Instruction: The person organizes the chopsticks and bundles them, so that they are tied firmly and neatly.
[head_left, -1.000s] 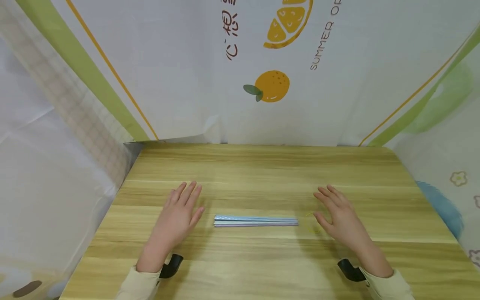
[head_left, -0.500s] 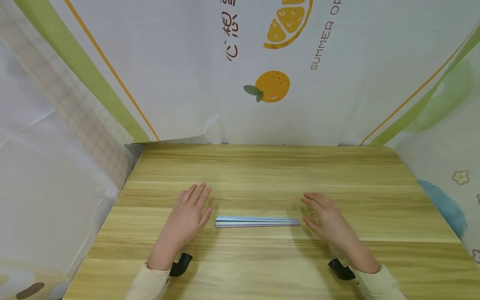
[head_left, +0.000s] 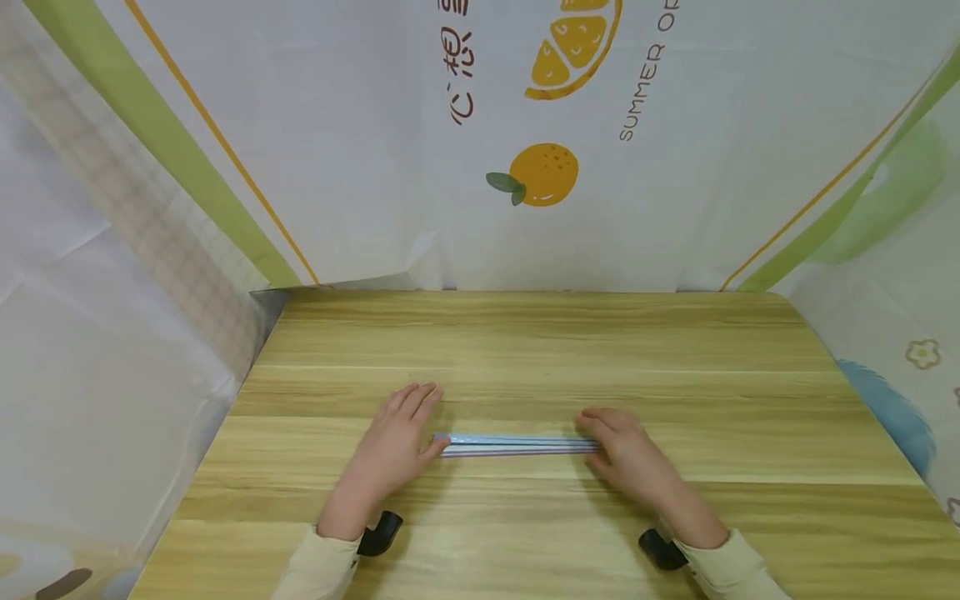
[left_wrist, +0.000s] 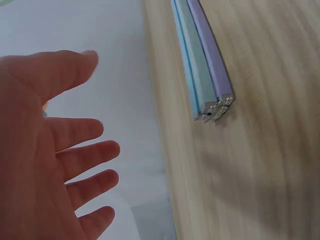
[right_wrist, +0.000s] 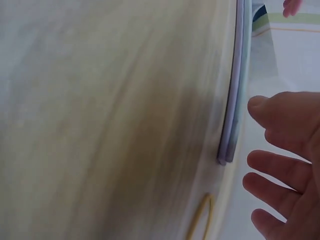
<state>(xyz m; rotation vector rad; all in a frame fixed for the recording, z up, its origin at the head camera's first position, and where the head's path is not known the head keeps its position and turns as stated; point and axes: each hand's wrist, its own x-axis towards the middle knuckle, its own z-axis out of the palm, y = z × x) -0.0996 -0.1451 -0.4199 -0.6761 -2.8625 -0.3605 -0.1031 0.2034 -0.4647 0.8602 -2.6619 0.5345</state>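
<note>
A bundle of slender chopsticks [head_left: 517, 446] in pale blue, mint and lilac lies crosswise on the table. At its left, thicker end is my left hand [head_left: 393, 446], thumb overlapping that end in the head view. In the left wrist view, that hand's fingers [left_wrist: 92, 155] are spread, apart from the capped ends. My right hand [head_left: 630, 454] hovers by the thin tips, its thumb and fingers parted on either side of them. The right wrist view shows its relaxed fingers [right_wrist: 275, 170] holding nothing. A yellow rubber band [right_wrist: 200, 217] lies just beyond the tips, hidden under this hand in the head view.
The wood-grain table [head_left: 480, 533] extends on all sides of the chopsticks. A white cloth [head_left: 360, 183] printed with oranges hangs along its back edge, with more cloth at both sides. Black wrist mounts [head_left: 381, 533] sit beside the sleeves.
Both hands have moved inward and slightly nearer the body, from either side to the two ends of the chopsticks. The chopsticks stay in place. The rubber band is now covered in the head view.
</note>
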